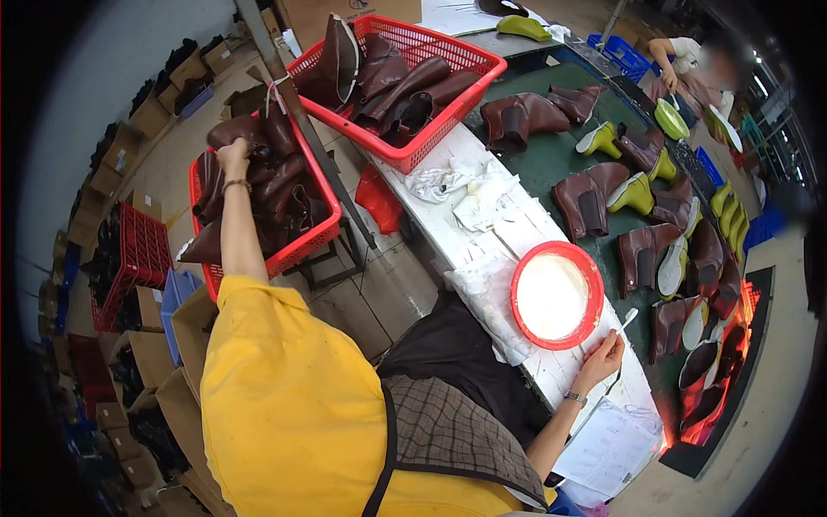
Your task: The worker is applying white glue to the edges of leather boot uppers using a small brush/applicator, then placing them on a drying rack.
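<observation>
My left hand (233, 157) reaches out to the red basket (320, 231) on the left. Its fingers are closed on a brown leather boot upper (234, 131) at the far end of the pile. More brown uppers (280, 177) lie heaped below it. On the right, my right hand (601, 362) rests by the white bench edge with a thin brush pinched in its fingers. The brush's white tip (631, 317) points away from me. Just beyond that hand stands a red-rimmed tub (594, 302) of creamy white liquid.
A second red basket (431, 155) of brown uppers sits on the white bench (431, 207). Brown boots (590, 198) and yellow-green shoe lasts (633, 194) cover the green conveyor, which leads to a glowing red heater (748, 302). A co-worker (685, 65) sits across. Papers (607, 444) lie near me.
</observation>
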A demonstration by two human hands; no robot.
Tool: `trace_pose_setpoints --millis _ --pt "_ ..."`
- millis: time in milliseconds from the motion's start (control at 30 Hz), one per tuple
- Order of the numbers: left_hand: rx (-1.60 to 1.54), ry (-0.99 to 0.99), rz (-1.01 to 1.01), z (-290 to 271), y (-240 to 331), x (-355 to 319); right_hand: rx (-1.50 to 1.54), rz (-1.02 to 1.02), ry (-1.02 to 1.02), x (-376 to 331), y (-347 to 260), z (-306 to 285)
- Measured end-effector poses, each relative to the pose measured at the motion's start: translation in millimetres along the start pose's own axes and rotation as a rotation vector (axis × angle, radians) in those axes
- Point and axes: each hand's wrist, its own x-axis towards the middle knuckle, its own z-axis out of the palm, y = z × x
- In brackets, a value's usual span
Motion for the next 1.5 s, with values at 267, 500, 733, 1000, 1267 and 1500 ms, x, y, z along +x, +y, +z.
trace_pose_setpoints --millis 267,500,733,1000,1267,1500 --pt "-0.449 -0.267 0.636 -157.5 97.2 -188.5 -0.035 -0.033 0.022 5.2 6.1 3.2" --pt "-0.184 -0.71 1.115 -113.9 115.9 -360.1 -0.012 0.023 -0.012 6.4 4.3 -1.1" --pt "0.032 -0.897 1.646 12.2 62.2 -418.1 0.134 -0.028 -0.035 -1.0 -28.7 -20.7" --pt "0.149 -1.209 1.291 19.0 69.6 -410.2 -0.421 -0.284 -0.171 -25.3 -95.7 -38.2" --pt "0.162 -1.433 1.195 110.6 84.8 -463.7 -0.799 -0.52 -0.41 -23.1 -124.8 5.8" --pt "0.065 -1.589 0.837 83.6 142.1 -448.4 -0.874 -0.499 -0.421 -20.9 -127.7 9.9"
